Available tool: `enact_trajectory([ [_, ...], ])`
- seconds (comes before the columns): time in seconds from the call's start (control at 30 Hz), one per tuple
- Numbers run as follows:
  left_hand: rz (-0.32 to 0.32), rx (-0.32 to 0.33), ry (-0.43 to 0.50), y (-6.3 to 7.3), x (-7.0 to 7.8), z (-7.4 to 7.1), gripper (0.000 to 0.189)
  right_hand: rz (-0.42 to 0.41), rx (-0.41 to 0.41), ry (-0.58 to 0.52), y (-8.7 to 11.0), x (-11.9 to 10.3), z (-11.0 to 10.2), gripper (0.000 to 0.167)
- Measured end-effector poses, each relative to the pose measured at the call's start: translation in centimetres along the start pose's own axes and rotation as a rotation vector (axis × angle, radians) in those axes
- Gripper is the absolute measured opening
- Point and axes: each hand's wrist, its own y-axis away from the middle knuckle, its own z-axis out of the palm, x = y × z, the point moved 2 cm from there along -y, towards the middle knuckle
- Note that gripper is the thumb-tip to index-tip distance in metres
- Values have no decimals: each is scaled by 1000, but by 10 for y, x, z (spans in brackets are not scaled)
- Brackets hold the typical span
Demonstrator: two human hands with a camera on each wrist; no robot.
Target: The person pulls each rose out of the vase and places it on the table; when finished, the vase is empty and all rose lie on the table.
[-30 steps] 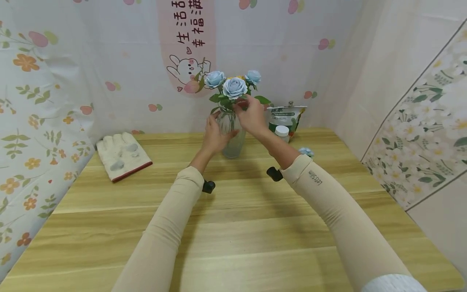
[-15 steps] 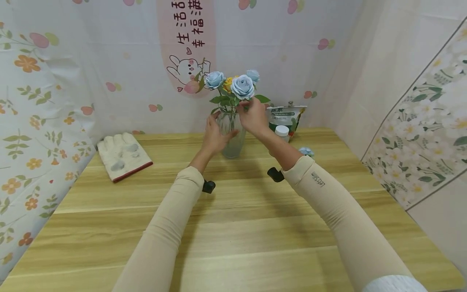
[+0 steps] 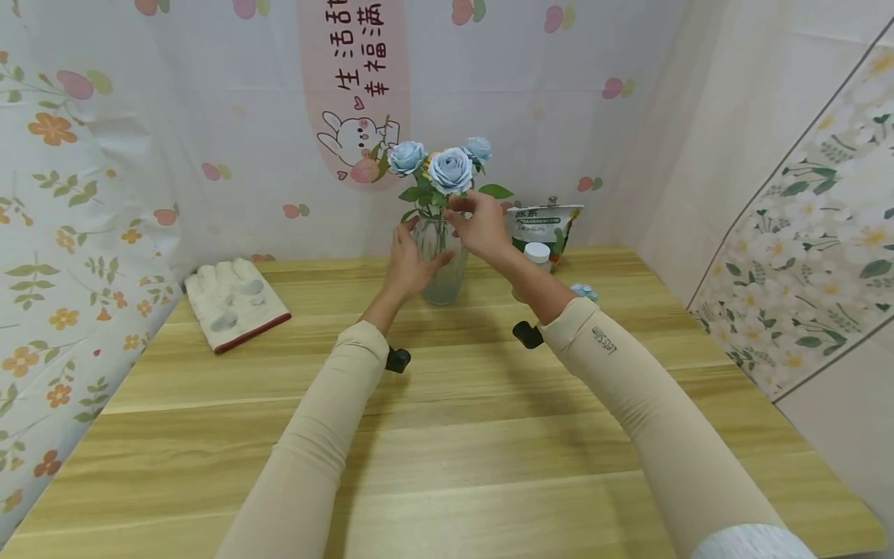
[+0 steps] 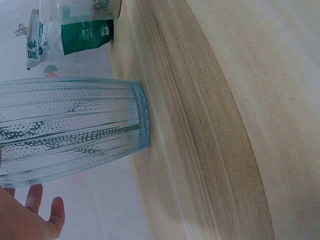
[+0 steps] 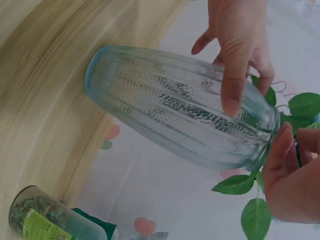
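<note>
A clear ribbed glass vase (image 3: 441,281) stands upright at the back of the table. My left hand (image 3: 409,265) holds it round the upper body; in the right wrist view the thumb lies across the glass (image 5: 185,112). At the vase's mouth my right hand (image 3: 483,229) pinches the stem of the large front blue rose (image 3: 451,169), the stem mostly hidden by the fingers. Another blue rose (image 3: 407,157) leans left, and a third blue rose (image 3: 478,148) stands behind to the right. Bits of a yellow flower show between them. Green leaves (image 5: 235,185) spread around the rim.
Right of the vase stand a white-capped jar (image 3: 537,252) and a white-and-green pouch (image 3: 548,223) with a clip. A blue flower (image 3: 584,291) lies near my right forearm. On the left lies a cream work glove (image 3: 233,299). A printed curtain (image 3: 230,124) hangs behind the table.
The front blue rose shifted right, uncovering the yellow flower, then came back left with my right hand. My left hand stayed on the vase. The head view has tilted slightly.
</note>
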Motion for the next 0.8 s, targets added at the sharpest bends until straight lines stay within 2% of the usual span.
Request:
enact_trajectory([
  [0.1, 5, -2, 0, -1, 0, 0, 94, 10, 1, 23, -3, 2, -1, 28],
  [0.2, 7, -4, -6, -1, 0, 0, 94, -22, 10, 50, -4, 2, -1, 24],
  [0.43, 7, 9, -18, -1, -1, -1, 95, -64, 10, -88, -1, 1, -1, 19],
  [0.63, 0, 0, -24, -1, -3, -1, 96, -67, 4, -69, -1, 3, 2, 23],
  [0.8, 8, 0, -28, -1, -3, 1, 96, -79, 50, -103, -2, 4, 0, 17],
])
